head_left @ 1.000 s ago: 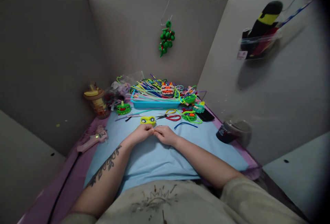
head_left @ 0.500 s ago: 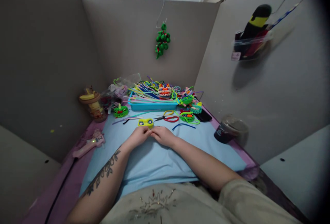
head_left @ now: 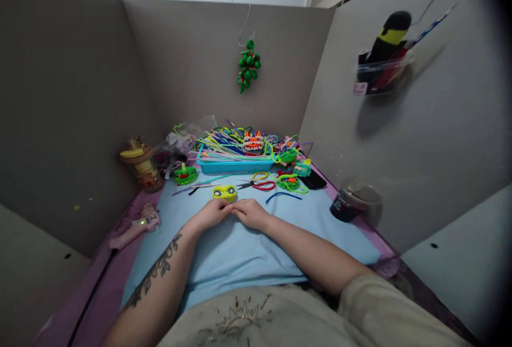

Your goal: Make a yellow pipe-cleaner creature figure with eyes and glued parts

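Both hands (head_left: 251, 214) still meet beside the yellow piece (head_left: 224, 193), view turned slightly.

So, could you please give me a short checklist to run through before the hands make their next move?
1. Left hand and right hand together: ok, they meet at the fingertips.
2. Anything gripped between them: cannot tell, too small and hidden.
3. Yellow piece close by: ok, just beyond the left hand; whether they touch, cannot tell.
4. Scissors within reach: ok, probably; they lie on the cloth beyond the hands.
5. Cloth smooth: not ok, creased on the person's side.
6. Glue gun clear of the left arm: ok, apart, green light lit; whether hot, cannot tell.
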Action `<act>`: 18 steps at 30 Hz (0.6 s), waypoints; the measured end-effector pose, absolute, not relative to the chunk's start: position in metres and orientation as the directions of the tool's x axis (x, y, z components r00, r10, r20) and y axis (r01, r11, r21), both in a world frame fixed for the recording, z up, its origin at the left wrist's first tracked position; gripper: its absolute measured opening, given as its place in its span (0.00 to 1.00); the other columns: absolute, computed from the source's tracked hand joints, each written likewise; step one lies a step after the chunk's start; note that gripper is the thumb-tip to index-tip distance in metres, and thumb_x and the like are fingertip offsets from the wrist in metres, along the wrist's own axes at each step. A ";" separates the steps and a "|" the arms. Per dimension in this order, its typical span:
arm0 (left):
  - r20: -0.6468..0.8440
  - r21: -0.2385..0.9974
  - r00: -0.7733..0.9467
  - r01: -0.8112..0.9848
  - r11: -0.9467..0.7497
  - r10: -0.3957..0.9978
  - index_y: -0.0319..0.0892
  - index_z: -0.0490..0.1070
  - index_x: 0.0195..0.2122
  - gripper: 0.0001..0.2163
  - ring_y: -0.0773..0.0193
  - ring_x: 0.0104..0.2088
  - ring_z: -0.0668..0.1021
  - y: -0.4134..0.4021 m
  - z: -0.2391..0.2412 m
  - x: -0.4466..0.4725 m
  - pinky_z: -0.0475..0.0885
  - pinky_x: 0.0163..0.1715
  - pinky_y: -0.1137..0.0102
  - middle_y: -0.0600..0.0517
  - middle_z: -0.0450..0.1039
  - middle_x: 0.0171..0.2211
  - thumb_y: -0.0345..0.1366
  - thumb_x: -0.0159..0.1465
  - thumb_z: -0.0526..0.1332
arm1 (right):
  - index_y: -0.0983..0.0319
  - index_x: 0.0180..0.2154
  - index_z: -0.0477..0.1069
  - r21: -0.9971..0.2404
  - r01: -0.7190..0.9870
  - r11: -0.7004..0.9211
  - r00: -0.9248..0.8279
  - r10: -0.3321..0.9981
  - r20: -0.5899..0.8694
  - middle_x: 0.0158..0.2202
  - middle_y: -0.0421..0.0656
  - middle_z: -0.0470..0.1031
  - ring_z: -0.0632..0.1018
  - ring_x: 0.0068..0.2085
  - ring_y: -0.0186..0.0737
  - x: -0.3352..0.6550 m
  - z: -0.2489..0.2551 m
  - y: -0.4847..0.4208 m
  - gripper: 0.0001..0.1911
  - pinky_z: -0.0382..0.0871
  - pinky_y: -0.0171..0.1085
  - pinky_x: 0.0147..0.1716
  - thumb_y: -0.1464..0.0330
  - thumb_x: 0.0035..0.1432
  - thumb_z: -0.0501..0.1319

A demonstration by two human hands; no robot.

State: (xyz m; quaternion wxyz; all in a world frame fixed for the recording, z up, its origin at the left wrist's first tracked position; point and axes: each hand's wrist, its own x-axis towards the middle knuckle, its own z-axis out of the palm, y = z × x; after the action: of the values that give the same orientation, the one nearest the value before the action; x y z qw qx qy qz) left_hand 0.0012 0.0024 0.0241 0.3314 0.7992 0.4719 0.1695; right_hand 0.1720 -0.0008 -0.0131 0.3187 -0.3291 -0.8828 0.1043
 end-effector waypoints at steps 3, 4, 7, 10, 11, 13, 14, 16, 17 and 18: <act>-0.129 0.784 0.524 0.573 -0.237 0.842 0.40 0.62 0.19 0.16 0.70 0.18 0.59 -0.001 0.029 0.000 0.52 0.19 0.74 0.56 0.58 0.16 0.46 0.57 0.51 | 0.62 0.30 0.71 -0.415 0.490 0.766 -0.558 0.642 0.526 0.28 0.42 0.75 0.74 0.31 0.35 0.172 -0.012 -0.004 0.08 0.64 0.32 0.33 0.74 0.57 0.54; -0.148 0.820 0.531 0.538 -0.197 0.834 0.40 0.62 0.20 0.16 0.71 0.17 0.58 -0.002 0.031 0.000 0.51 0.18 0.74 0.57 0.56 0.16 0.47 0.57 0.51 | 0.62 0.30 0.71 -0.425 0.483 0.765 -0.544 0.643 0.539 0.27 0.41 0.74 0.73 0.30 0.35 0.172 -0.011 -0.005 0.09 0.64 0.31 0.33 0.73 0.58 0.53; -0.177 0.887 0.526 0.451 -0.097 0.832 0.41 0.60 0.22 0.16 0.72 0.16 0.55 -0.006 0.036 0.001 0.49 0.16 0.74 0.59 0.54 0.16 0.49 0.56 0.51 | 0.62 0.28 0.70 -0.462 0.467 0.754 -0.500 0.656 0.565 0.26 0.41 0.73 0.72 0.29 0.33 0.172 -0.010 -0.006 0.11 0.63 0.31 0.31 0.71 0.60 0.52; -0.159 0.882 0.503 0.459 -0.107 0.849 0.40 0.60 0.21 0.16 0.73 0.16 0.56 -0.006 0.037 0.001 0.49 0.16 0.74 0.59 0.54 0.16 0.49 0.56 0.52 | 0.62 0.28 0.71 -0.489 0.459 0.742 -0.491 0.670 0.556 0.25 0.40 0.73 0.72 0.28 0.33 0.172 -0.010 -0.006 0.12 0.64 0.30 0.31 0.70 0.60 0.52; -0.144 0.868 0.504 0.478 -0.136 0.851 0.40 0.61 0.21 0.16 0.72 0.17 0.56 -0.006 0.037 0.001 0.49 0.16 0.74 0.58 0.55 0.16 0.49 0.56 0.52 | 0.62 0.28 0.71 -0.490 0.460 0.741 -0.500 0.672 0.546 0.25 0.40 0.73 0.73 0.29 0.33 0.172 -0.010 -0.006 0.11 0.64 0.30 0.31 0.70 0.60 0.53; -0.107 0.837 0.518 0.507 -0.204 0.849 0.39 0.61 0.19 0.16 0.72 0.18 0.58 -0.003 0.035 0.000 0.50 0.18 0.74 0.57 0.57 0.16 0.47 0.55 0.54 | 0.62 0.30 0.72 -0.483 0.460 0.745 -0.527 0.667 0.527 0.26 0.41 0.75 0.73 0.30 0.34 0.172 -0.010 -0.006 0.10 0.64 0.31 0.33 0.72 0.58 0.53; -0.090 0.830 0.527 0.509 -0.229 0.845 0.39 0.61 0.19 0.16 0.72 0.18 0.58 -0.002 0.034 -0.001 0.51 0.18 0.75 0.57 0.57 0.16 0.47 0.54 0.54 | 0.62 0.31 0.73 -0.481 0.455 0.749 -0.539 0.662 0.521 0.27 0.41 0.75 0.74 0.31 0.34 0.172 -0.010 -0.007 0.10 0.65 0.31 0.33 0.73 0.57 0.53; -0.063 0.838 0.543 0.485 -0.252 0.837 0.39 0.61 0.19 0.14 0.72 0.19 0.59 0.000 0.031 -0.001 0.53 0.20 0.75 0.57 0.58 0.17 0.45 0.53 0.55 | 0.62 0.32 0.73 -0.489 0.438 0.755 -0.542 0.655 0.526 0.28 0.41 0.76 0.74 0.31 0.34 0.172 -0.010 -0.007 0.10 0.65 0.31 0.34 0.74 0.57 0.54; -0.049 0.848 0.546 0.466 -0.254 0.836 0.39 0.61 0.19 0.14 0.71 0.20 0.59 0.001 0.030 0.000 0.53 0.20 0.75 0.57 0.58 0.17 0.45 0.53 0.55 | 0.62 0.33 0.74 -0.499 0.430 0.752 -0.531 0.658 0.534 0.29 0.42 0.76 0.74 0.31 0.34 0.172 -0.010 -0.008 0.10 0.65 0.31 0.34 0.74 0.57 0.54; -0.032 0.856 0.544 0.448 -0.258 0.838 0.39 0.61 0.19 0.14 0.71 0.20 0.59 0.001 0.029 0.001 0.53 0.21 0.74 0.58 0.58 0.17 0.44 0.53 0.55 | 0.62 0.33 0.74 -0.514 0.427 0.744 -0.515 0.667 0.539 0.29 0.42 0.76 0.74 0.30 0.34 0.172 -0.010 -0.008 0.10 0.65 0.31 0.33 0.73 0.57 0.54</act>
State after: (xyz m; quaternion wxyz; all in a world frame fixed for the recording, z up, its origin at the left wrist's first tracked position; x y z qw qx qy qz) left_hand 0.0007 0.0010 0.0286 0.4390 0.7612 0.4224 0.2225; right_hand 0.1724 -0.0082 -0.0101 0.3748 -0.3197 -0.8553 0.1604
